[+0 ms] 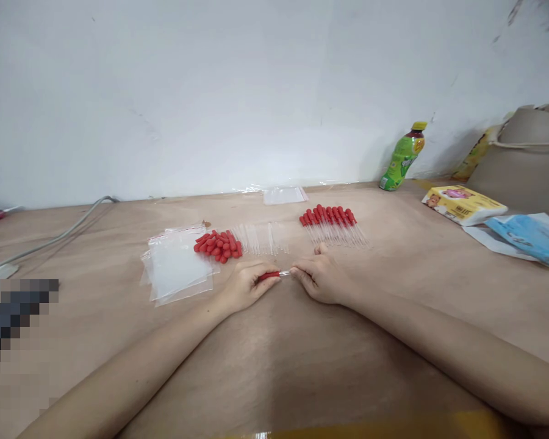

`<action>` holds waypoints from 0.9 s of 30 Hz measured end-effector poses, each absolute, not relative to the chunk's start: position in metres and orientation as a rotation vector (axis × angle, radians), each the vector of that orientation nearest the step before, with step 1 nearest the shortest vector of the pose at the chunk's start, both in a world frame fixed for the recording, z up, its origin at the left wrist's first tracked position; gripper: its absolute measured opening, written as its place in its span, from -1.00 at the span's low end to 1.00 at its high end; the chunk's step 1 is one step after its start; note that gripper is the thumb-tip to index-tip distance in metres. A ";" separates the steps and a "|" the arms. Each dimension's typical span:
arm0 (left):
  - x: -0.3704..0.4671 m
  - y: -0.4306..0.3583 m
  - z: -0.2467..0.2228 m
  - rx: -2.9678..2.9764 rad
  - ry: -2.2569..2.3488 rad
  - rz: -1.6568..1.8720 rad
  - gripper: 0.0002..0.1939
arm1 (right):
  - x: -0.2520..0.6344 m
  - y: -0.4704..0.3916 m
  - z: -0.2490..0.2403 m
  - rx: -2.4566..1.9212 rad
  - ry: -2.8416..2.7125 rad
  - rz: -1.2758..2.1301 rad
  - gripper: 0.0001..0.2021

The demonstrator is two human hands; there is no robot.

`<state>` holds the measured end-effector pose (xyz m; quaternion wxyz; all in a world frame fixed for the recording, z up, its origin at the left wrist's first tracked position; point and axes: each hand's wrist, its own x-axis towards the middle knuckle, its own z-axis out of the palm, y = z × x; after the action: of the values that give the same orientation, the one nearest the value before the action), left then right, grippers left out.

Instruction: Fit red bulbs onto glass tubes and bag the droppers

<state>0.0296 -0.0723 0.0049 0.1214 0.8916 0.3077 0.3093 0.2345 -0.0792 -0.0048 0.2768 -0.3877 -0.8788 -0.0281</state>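
My left hand (249, 285) is closed around a red rubber dropper bulb (269, 275). Between thumb and fingers, my right hand (320, 277) pinches a clear dropper tube (285, 273), whose left end meets the bulb's open end. How far the tube sits inside the bulb I cannot tell. Beyond my left hand lies a heap of loose red bulbs (217, 245). Several bare clear tubes (258, 238) lie in a row right of that heap. Past my right hand, droppers with red bulbs on clear tubes (329, 222) are lined up side by side.
Clear zip bags (178, 262) lie left of the bulbs, and another bag (285, 195) rests by the wall. At right are a green bottle (401, 160), a yellow tissue pack (464, 204), a blue packet (533, 238) and a beige bag (524, 161). A grey cable (68, 230) crosses the left side.
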 end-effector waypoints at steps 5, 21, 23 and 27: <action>0.030 -0.068 0.003 2.585 0.919 0.939 -0.85 | 0.235 -0.082 0.009 -1.097 -2.458 -0.102 -0.71; 0.029 -0.069 0.002 2.547 1.099 0.881 -0.83 | 0.277 -0.011 0.024 -1.978 -1.710 -0.048 -0.70; 0.029 -0.069 0.003 2.550 1.092 0.879 -0.87 | 0.275 -0.003 0.016 -2.019 -1.701 -0.082 -0.68; 0.029 -0.069 0.004 2.557 1.095 0.861 -0.91 | 0.273 0.000 0.009 -2.012 -1.748 -0.111 -0.69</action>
<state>0.0291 -0.0694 0.0042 0.1145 0.8724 0.3735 0.2937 0.2733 0.0001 0.0088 0.2350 -0.7331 -0.6370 -0.0406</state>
